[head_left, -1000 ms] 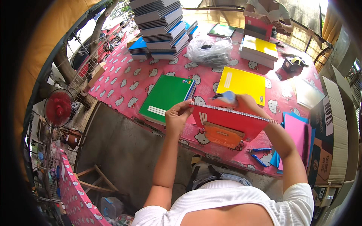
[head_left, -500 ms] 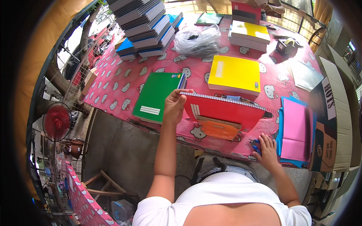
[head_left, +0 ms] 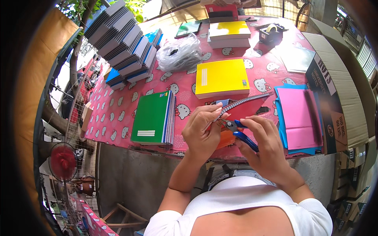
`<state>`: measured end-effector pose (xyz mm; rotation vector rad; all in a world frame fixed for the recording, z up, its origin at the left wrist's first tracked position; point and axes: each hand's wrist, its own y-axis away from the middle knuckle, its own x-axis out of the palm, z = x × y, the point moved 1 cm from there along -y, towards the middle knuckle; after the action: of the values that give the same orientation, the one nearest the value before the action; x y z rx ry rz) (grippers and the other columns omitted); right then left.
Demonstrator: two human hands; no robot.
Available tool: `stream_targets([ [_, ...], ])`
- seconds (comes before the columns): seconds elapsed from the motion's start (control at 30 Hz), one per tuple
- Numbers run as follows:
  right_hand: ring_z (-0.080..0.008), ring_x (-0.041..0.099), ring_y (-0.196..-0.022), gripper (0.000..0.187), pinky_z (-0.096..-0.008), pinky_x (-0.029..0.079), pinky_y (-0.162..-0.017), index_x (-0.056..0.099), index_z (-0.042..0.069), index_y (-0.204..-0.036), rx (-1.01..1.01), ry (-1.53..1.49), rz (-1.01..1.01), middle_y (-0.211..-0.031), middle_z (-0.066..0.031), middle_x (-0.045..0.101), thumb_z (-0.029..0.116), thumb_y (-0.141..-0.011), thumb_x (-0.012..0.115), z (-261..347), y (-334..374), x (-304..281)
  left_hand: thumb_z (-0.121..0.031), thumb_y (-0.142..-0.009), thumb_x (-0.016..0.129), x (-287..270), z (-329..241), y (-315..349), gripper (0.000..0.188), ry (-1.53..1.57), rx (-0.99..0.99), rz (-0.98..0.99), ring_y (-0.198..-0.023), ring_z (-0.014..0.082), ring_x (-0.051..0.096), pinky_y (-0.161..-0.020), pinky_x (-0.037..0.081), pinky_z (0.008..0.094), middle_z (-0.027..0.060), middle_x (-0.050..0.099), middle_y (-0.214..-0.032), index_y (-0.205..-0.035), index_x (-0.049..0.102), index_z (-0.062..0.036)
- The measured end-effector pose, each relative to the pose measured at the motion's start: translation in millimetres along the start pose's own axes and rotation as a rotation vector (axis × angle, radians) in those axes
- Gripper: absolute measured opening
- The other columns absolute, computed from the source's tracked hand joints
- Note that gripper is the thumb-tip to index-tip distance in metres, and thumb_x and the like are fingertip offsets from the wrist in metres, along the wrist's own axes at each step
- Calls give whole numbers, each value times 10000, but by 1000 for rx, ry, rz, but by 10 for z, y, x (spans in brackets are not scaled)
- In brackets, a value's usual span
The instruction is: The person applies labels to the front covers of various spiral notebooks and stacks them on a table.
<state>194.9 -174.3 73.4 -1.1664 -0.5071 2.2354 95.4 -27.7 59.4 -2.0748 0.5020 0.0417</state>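
My left hand [head_left: 202, 129] is closed around the near left end of a red spiral notebook [head_left: 254, 107], which stands tilted with its coil [head_left: 248, 99] uppermost. In my right hand [head_left: 267, 147] are small blue-handled pliers [head_left: 246, 141]. Their metal jaws are at the coil's near end, beside my left fingers; whether they grip the wire I cannot tell. Something orange [head_left: 226, 138] shows low behind my hands, partly hidden. Left of my hands lies a stack of spiral notebooks with a green cover [head_left: 151, 118]. Beyond them is a stack with a yellow cover [head_left: 222, 78].
Tall notebook stacks [head_left: 122, 47] stand far left, beside a clear plastic bag [head_left: 179, 53]. Pink covers [head_left: 297, 118] lie over blue ones at right, near a cardboard box [head_left: 342, 98]. Farther back are another yellow stack [head_left: 229, 29], a tape dispenser [head_left: 271, 34] and another person's hands [head_left: 248, 3].
My right hand has risen from the table edge, bringing the blue pliers to the coil. My left hand still holds the red notebook, now turned with its coil end toward me.
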Motion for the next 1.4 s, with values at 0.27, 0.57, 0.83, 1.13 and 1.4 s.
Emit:
stream_targets([
  [0.27,-176,643,-779,321,-277,517,-645,559,-42,-1146,734,-1415,564,-979,-102,652,203,-940,549,-466,-25,85,142,-725,690,-10,57,119,209,67,67,21,-868,219,670,-705,552,290,160,673,-912,-873,623,9],
  [0.57,-323,552,-1118,389,-398,449,-916,583,-2,-1143,398,-43,211,-1146,-189,594,195,-823,683,-1360,913,684,-46,-828,684,-940,381,-144,153,-13,-29,-422,-796,187,603,-710,494,270,148,629,-924,-930,576,-7],
  [0.83,-369,490,-1190,593,-436,433,-963,521,28,-1230,-311,-141,-150,-1307,-232,463,175,-707,758,74,-770,363,-220,-850,693,-1340,147,-710,305,-289,476,46,-713,150,530,-619,434,262,135,592,-887,-988,529,-2],
  [1.13,-251,648,-906,693,-366,582,-743,246,92,-1334,-114,-1182,-9,-1079,-187,593,-71,-792,647,634,-2313,1225,-377,-939,521,-2899,790,-157,493,-478,-29,-794,-1151,233,508,-950,398,355,118,555,-1246,-1270,503,-11],
  [1.4,-298,495,-1103,669,-395,427,-915,391,5,-1152,120,-405,117,-1141,-185,516,251,-690,808,-524,-2049,3657,-632,-935,259,-3014,2398,1548,778,46,-931,-930,-1347,263,305,-1094,212,400,160,274,-1490,-1440,266,-41],
])
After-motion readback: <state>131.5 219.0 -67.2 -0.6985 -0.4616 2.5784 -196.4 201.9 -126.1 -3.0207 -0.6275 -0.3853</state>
